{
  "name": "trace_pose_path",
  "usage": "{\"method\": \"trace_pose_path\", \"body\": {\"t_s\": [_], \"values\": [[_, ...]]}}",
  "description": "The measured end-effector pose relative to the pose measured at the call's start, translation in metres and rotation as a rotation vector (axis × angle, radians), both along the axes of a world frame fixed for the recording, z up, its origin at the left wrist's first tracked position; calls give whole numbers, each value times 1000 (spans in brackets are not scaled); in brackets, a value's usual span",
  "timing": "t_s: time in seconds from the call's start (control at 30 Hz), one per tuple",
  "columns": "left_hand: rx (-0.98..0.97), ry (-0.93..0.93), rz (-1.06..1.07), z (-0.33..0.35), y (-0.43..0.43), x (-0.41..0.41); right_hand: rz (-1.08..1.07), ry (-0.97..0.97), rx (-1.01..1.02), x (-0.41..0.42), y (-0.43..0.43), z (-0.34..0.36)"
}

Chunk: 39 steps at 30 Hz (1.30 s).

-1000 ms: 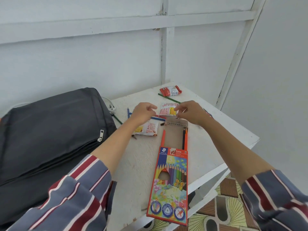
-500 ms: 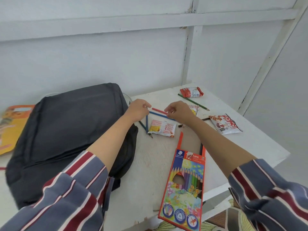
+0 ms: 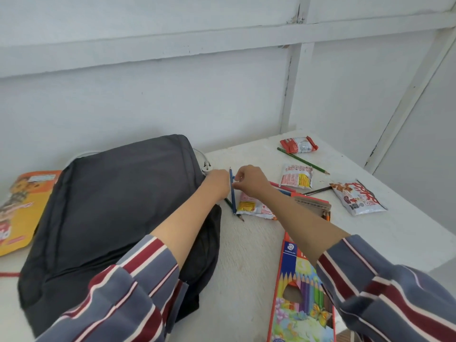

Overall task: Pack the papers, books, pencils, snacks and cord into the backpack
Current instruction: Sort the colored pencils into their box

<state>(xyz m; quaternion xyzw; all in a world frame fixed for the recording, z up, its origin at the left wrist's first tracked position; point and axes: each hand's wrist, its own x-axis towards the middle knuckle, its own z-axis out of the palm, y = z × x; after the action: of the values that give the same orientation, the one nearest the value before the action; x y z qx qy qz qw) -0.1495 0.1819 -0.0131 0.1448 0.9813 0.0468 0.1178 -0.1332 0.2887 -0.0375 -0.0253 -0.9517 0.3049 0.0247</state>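
Observation:
A dark grey backpack (image 3: 111, 206) lies flat on the left of the white table (image 3: 244, 257). Just past its right edge, my right hand (image 3: 250, 185) pinches a blue pencil (image 3: 233, 197), which stands almost upright. My left hand (image 3: 218, 181) is curled against the same pencil from the left. An open coloured-pencil box (image 3: 299, 292) lies under my right forearm. Loose pencils lie around, among them a green one (image 3: 303, 161) and a dark one (image 3: 317, 191). Several snack packets are scattered nearby, at the far corner (image 3: 299, 145), the middle (image 3: 297, 178), the right (image 3: 357, 198) and under my right wrist (image 3: 255, 209).
An orange book (image 3: 22, 208) lies left of the backpack. A white cord's plug (image 3: 206, 166) shows behind the backpack's top right corner. White walls close in behind and to the right. The table edge drops off at the right and front right.
My head has turned left, bringing the orange book into view. Both hands moved from the snack packet leftward to the blue pencil and lifted it upright.

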Motion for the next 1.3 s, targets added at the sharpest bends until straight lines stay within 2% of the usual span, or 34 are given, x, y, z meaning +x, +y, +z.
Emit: {"method": "trace_pose_path", "body": {"t_s": [0.27,0.5,0.67,0.83,1.03,1.3], "values": [[-160,-24,-73,-12,-1,-5,-38,-78,142,-16,-16,-4],[-176,-56,-118,-7,-3,-7,-41,-69,110,-14,-14,0],[-148,-102,-165,-9,-5,-10,-77,-5,-115,-7,-2,-4],[0,-109,-227,-11,-14,-10,-99,-3,-307,-6,8,-1],[86,-100,-268,-6,-17,-3,-92,2,-520,9,17,10],[48,-136,-264,8,-16,0,-90,20,-681,17,21,23]]}}
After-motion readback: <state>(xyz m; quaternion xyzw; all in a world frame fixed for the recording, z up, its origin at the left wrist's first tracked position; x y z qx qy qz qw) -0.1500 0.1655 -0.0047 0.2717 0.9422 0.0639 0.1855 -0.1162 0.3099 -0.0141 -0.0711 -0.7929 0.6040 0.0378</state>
